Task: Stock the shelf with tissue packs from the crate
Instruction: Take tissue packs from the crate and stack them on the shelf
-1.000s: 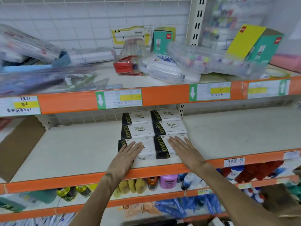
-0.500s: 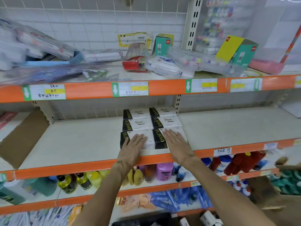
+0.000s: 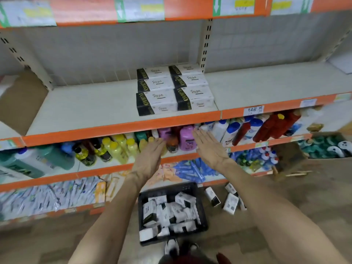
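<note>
A cardboard sheet [image 3: 21, 103] leans at the cream shelf's [image 3: 85, 103] left end. Mid-shelf, tissue packs [image 3: 173, 90] sit in two columns. Below, the left hand [image 3: 150, 159] and right hand [image 3: 209, 147] hover flat and empty above the black crate [image 3: 171, 189] of packs on the floor [image 3: 285, 216].

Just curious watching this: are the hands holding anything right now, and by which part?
Nothing. The left hand and right hand are both open and empty, below the shelved tissue packs.
</note>
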A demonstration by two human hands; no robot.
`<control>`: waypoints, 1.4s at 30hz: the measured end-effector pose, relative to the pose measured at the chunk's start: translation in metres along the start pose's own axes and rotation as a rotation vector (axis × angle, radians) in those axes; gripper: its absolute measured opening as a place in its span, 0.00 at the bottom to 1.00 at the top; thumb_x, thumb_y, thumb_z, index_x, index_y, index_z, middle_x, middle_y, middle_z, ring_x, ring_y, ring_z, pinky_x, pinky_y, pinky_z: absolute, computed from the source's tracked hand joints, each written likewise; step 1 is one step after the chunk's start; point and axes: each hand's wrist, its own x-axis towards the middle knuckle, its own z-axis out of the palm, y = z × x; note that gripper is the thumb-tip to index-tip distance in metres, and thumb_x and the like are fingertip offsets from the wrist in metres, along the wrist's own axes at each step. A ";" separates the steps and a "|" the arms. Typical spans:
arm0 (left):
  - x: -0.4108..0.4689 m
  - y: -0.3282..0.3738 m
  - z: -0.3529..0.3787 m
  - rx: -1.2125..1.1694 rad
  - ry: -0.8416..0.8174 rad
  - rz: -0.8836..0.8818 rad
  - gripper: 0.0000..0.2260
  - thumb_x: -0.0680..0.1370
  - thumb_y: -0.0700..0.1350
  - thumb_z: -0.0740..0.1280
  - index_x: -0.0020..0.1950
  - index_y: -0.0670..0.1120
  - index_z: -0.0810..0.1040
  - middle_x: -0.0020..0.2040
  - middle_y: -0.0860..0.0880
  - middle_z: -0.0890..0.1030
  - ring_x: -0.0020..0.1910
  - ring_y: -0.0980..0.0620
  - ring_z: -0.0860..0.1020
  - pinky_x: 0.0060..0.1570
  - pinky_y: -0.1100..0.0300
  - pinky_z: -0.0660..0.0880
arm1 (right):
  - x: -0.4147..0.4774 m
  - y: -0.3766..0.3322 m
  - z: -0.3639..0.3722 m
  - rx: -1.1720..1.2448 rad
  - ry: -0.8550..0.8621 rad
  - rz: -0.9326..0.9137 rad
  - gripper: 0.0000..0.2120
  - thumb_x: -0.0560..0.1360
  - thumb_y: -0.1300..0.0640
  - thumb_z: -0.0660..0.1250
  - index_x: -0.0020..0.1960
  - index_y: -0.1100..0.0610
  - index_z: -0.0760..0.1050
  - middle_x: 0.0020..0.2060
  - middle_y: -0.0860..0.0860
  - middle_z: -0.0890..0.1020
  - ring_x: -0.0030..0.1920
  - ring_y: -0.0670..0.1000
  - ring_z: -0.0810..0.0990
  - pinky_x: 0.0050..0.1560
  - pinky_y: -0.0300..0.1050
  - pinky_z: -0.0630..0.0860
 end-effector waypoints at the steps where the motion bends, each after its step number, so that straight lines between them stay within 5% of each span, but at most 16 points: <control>1: -0.010 0.000 0.009 -0.010 -0.032 -0.037 0.28 0.74 0.33 0.62 0.74 0.40 0.64 0.73 0.41 0.68 0.72 0.41 0.66 0.71 0.49 0.60 | -0.007 -0.001 0.006 0.014 -0.036 -0.002 0.29 0.83 0.60 0.50 0.79 0.60 0.39 0.78 0.54 0.42 0.78 0.52 0.41 0.76 0.47 0.37; 7: -0.064 0.012 0.058 -0.069 -0.392 -0.350 0.27 0.80 0.40 0.60 0.78 0.44 0.56 0.77 0.44 0.60 0.76 0.46 0.57 0.73 0.55 0.56 | -0.053 0.001 0.069 0.073 -0.217 0.006 0.29 0.82 0.61 0.49 0.78 0.60 0.39 0.78 0.54 0.43 0.78 0.52 0.42 0.76 0.45 0.37; 12: -0.108 0.015 0.114 -0.173 -0.540 -0.528 0.25 0.79 0.43 0.60 0.76 0.46 0.60 0.73 0.43 0.66 0.71 0.43 0.66 0.68 0.50 0.66 | -0.082 -0.009 0.144 0.124 -0.395 0.048 0.30 0.83 0.58 0.51 0.79 0.58 0.39 0.79 0.52 0.42 0.78 0.50 0.41 0.74 0.44 0.36; 19: -0.140 0.009 0.194 -0.315 -0.653 -0.683 0.23 0.78 0.40 0.63 0.73 0.43 0.64 0.70 0.41 0.69 0.68 0.41 0.69 0.65 0.50 0.67 | -0.094 -0.040 0.241 0.216 -0.523 0.072 0.29 0.83 0.55 0.54 0.79 0.61 0.46 0.78 0.56 0.51 0.78 0.53 0.48 0.76 0.47 0.44; 24: -0.144 -0.018 0.273 -0.360 -0.702 -0.746 0.26 0.79 0.44 0.63 0.76 0.48 0.60 0.72 0.43 0.68 0.66 0.41 0.71 0.60 0.45 0.73 | -0.074 -0.044 0.327 0.262 -0.560 0.085 0.31 0.82 0.52 0.56 0.78 0.63 0.47 0.78 0.59 0.53 0.78 0.56 0.50 0.77 0.50 0.48; 33: -0.154 -0.049 0.418 -0.298 -0.725 -0.717 0.24 0.80 0.44 0.61 0.76 0.43 0.60 0.72 0.43 0.67 0.69 0.41 0.68 0.62 0.46 0.70 | -0.049 -0.047 0.458 0.302 -0.612 0.118 0.33 0.82 0.52 0.57 0.78 0.62 0.43 0.78 0.58 0.50 0.78 0.56 0.47 0.76 0.49 0.46; 42: -0.170 -0.044 0.458 -0.323 -0.815 -0.697 0.24 0.81 0.44 0.61 0.75 0.43 0.59 0.71 0.41 0.69 0.69 0.42 0.68 0.61 0.48 0.69 | -0.059 -0.047 0.500 0.302 -0.622 0.106 0.31 0.83 0.51 0.55 0.78 0.62 0.44 0.78 0.58 0.52 0.78 0.55 0.48 0.77 0.48 0.47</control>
